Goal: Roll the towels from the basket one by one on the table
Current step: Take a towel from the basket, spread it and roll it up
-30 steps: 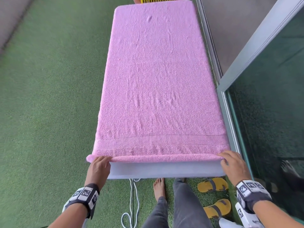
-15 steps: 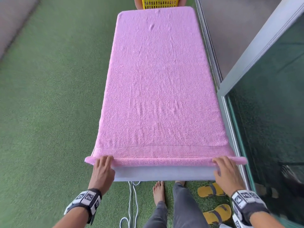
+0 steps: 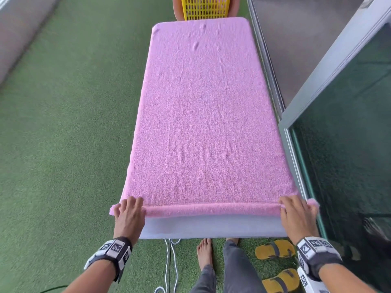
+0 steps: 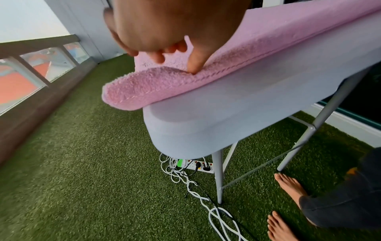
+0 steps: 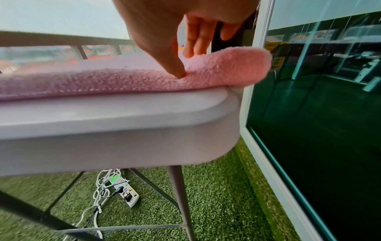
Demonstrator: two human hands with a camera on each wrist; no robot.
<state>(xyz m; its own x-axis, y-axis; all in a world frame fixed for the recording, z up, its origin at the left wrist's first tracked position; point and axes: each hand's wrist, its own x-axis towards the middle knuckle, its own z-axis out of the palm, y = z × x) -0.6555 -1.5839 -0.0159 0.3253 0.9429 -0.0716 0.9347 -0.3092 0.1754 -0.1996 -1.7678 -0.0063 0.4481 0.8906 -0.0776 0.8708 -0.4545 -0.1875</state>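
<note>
Pink towel [image 3: 203, 115] lies flat along the white bench [image 3: 211, 228], near edge folded into a narrow first roll; roll ends overhang both bench corners; left hand [image 3: 129, 216] pinches the roll's left end, thumb [image 4: 195, 62] pressed into the fold; right hand [image 3: 297, 216] pinches the right end the same way; yellow basket [image 3: 204, 7] stands beyond the far end.

Your pink towel [image 3: 203, 115] hides nearly all of the bench [image 3: 211, 228] top. The yellow basket [image 3: 205, 7] is cut off by the head view's upper edge, so you cannot see inside it. In both wrist views, each hand is cropped at the top.
</note>
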